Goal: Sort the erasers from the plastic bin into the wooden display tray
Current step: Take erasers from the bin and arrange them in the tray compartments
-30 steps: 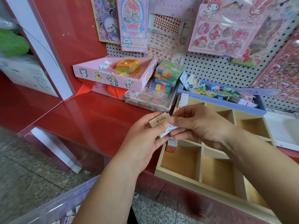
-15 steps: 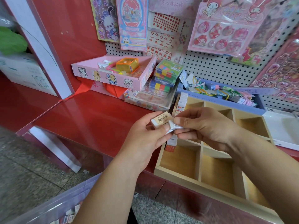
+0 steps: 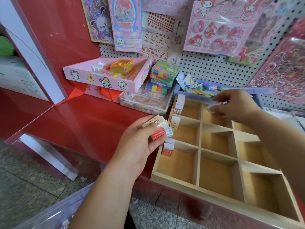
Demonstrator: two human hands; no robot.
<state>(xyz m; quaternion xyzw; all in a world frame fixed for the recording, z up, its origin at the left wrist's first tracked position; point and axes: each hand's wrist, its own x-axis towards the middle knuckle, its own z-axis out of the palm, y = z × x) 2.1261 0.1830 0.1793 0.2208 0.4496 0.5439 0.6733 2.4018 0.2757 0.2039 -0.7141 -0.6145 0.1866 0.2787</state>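
Tray point(image 3: 175, 180) compartments open from above; erasers point(image 3: 175, 122) crowd its left column.

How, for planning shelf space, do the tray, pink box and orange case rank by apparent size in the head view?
1. tray: nearer the camera, but plainly largest
2. pink box
3. orange case, lying inside the pink box

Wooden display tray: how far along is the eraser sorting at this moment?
Early. Done: a few erasers stand along the left wall of the wooden display tray. In hand: the left hand grips a small stack of erasers beside the tray; the right hand pinches a small blurred piece over a back compartment. Left: most compartments show bare wood, and the plastic bin holds more items.
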